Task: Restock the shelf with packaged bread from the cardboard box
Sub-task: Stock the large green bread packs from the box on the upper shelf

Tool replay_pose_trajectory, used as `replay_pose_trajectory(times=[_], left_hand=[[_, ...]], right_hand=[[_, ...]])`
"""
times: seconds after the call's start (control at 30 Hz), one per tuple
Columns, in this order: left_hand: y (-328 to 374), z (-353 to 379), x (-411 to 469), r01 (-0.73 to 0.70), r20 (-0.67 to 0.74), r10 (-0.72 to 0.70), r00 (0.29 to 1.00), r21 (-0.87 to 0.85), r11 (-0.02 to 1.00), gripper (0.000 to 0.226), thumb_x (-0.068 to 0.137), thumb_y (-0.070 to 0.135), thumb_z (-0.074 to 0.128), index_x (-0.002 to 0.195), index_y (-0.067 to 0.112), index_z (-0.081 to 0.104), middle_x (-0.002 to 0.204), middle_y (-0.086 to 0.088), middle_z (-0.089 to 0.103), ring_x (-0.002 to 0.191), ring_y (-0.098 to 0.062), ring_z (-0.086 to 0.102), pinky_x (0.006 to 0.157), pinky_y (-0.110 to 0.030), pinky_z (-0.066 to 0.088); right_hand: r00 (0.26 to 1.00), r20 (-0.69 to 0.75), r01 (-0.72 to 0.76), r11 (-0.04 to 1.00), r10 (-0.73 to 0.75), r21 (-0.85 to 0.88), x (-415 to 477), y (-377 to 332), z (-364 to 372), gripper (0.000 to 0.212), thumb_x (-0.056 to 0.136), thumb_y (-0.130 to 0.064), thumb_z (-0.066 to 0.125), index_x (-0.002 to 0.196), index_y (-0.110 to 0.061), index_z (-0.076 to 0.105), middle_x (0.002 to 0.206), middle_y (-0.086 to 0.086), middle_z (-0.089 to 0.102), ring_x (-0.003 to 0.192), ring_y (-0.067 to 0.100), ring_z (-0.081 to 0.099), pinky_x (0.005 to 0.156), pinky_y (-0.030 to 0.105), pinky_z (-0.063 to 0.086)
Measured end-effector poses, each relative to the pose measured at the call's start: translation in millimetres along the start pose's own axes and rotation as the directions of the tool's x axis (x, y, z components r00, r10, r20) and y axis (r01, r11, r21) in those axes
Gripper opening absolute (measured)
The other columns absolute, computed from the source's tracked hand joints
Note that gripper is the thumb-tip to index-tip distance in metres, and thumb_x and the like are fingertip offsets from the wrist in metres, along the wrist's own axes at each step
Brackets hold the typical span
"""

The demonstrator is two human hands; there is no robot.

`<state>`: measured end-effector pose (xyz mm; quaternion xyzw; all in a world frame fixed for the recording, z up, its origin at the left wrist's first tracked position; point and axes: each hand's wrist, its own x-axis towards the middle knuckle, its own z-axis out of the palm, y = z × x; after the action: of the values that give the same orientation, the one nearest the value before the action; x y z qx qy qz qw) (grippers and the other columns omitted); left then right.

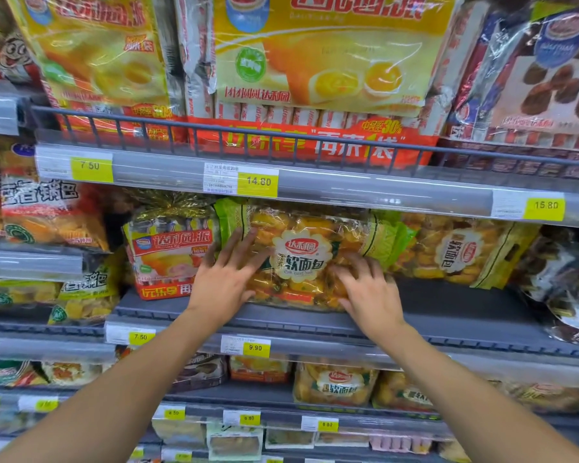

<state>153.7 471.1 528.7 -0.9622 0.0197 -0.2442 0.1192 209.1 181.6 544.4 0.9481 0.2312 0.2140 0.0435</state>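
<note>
A clear green-edged bag of small bread rolls [301, 252] stands on the middle grey shelf [448, 315]. My left hand [226, 279] lies flat against the bag's left face, fingers straight and spread. My right hand [368, 289] presses its lower right part with fingers slightly bent over the front. A second bag of the same bread [458, 252] leans just to the right. The cardboard box is out of view.
A red-and-yellow pie pack [168, 252] stands just left of the bag. Large yellow pie packs [318, 51] fill the shelf above behind a rail [281, 135]. Dark bags [569, 289] crowd the right end. More bread bags [335, 382] sit on the shelf below.
</note>
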Motion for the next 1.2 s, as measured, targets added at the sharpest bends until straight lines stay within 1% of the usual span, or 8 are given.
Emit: replay_pose_trajectory(times=[0.3,0.5,0.63,0.7,0.8,0.9,1.0,1.2], left_hand=[[-4.7,-2.3,-7.5,-0.043,-0.021,0.044,0.999,0.018,0.999,0.103,0.075,0.062,0.074,0.156,0.041,0.014,0.169,-0.005,0.007,0.155,-0.031,0.01,0.12,-0.057,0.023],[-6.4,-14.4,-17.5,-0.063,-0.024,0.064,0.998,0.014,0.998,0.095,0.081,0.063,0.067,0.158,0.039,0.017,0.168,-0.007,0.012,0.155,-0.032,0.01,0.12,-0.056,0.021],[-4.3,-28.4,-33.7,-0.001,-0.046,0.001,0.999,-0.001,1.0,0.078,0.087,0.059,0.062,0.153,0.036,0.028,0.159,-0.007,0.034,0.145,-0.035,0.029,0.113,-0.056,0.032],[-3.2,-33.9,-49.0,0.013,-0.067,-0.014,0.998,-0.016,1.0,0.075,0.091,0.058,0.06,0.154,0.034,0.029,0.153,-0.007,0.043,0.14,-0.034,0.037,0.115,-0.056,0.03],[-0.8,-43.5,-75.3,-0.011,-0.079,0.007,0.997,-0.048,0.999,0.074,0.094,0.06,0.052,0.157,0.033,0.027,0.164,-0.005,0.028,0.152,-0.032,0.024,0.12,-0.058,0.023],[7.7,-53.1,-99.3,-0.033,-0.072,0.029,0.997,-0.062,0.998,0.073,0.096,0.062,0.047,0.158,0.032,0.024,0.167,-0.004,0.019,0.154,-0.03,0.014,0.12,-0.058,0.021],[25.8,-57.5,-114.9,-0.08,-0.06,0.075,0.995,-0.086,0.993,0.073,0.096,0.062,0.045,0.158,0.032,0.022,0.167,-0.005,0.018,0.154,-0.03,0.014,0.12,-0.059,0.021],[88.6,-57.3,-132.3,-0.174,-0.015,0.174,0.985,-0.17,0.97,0.078,0.091,0.055,0.061,0.157,0.03,0.028,0.166,-0.006,0.021,0.153,-0.032,0.018,0.117,-0.06,0.027]], right_hand=[[0.999,0.009,0.035,0.999,-0.035,0.002,-3.5,3.3,1.9,0.071,0.07,-0.041,0.083,0.131,-0.039,0.049,0.147,0.001,0.041,0.127,0.03,0.043,0.085,0.048,0.055],[0.997,0.011,0.07,0.996,-0.071,0.053,-13.9,4.6,-2.1,0.072,0.074,-0.039,0.081,0.137,-0.037,0.045,0.149,0.001,0.04,0.131,0.029,0.043,0.085,0.044,0.055],[0.997,0.001,0.08,0.991,-0.081,0.107,-25.1,3.4,-12.3,0.057,0.087,-0.041,0.066,0.14,-0.033,0.046,0.151,0.001,0.041,0.131,0.028,0.045,0.095,0.044,0.052],[0.997,-0.007,0.075,0.99,-0.075,0.116,-34.2,1.5,-18.0,0.054,0.092,-0.043,0.058,0.143,-0.032,0.046,0.151,0.001,0.043,0.133,0.026,0.044,0.1,0.043,0.049],[0.999,-0.004,0.043,0.99,-0.043,0.137,-52.6,-2.3,-24.3,0.055,0.094,-0.047,0.052,0.146,-0.032,0.044,0.157,0.001,0.037,0.141,0.025,0.037,0.111,0.046,0.04],[1.0,0.015,0.011,0.987,-0.014,0.162,-80.9,-8.5,-34.4,0.056,0.095,-0.05,0.047,0.149,-0.034,0.039,0.163,-0.003,0.024,0.148,0.023,0.027,0.116,0.05,0.034],[0.999,0.035,-0.007,0.984,0.0,0.177,-118.0,-10.1,-46.1,0.059,0.096,-0.049,0.048,0.151,-0.035,0.035,0.165,-0.003,0.019,0.15,0.023,0.023,0.119,0.052,0.028],[0.991,0.106,-0.093,0.989,0.081,0.118,-189.1,19.3,-57.4,0.06,0.097,-0.045,0.051,0.152,-0.033,0.033,0.166,0.002,0.015,0.151,0.025,0.022,0.12,0.049,0.025]])
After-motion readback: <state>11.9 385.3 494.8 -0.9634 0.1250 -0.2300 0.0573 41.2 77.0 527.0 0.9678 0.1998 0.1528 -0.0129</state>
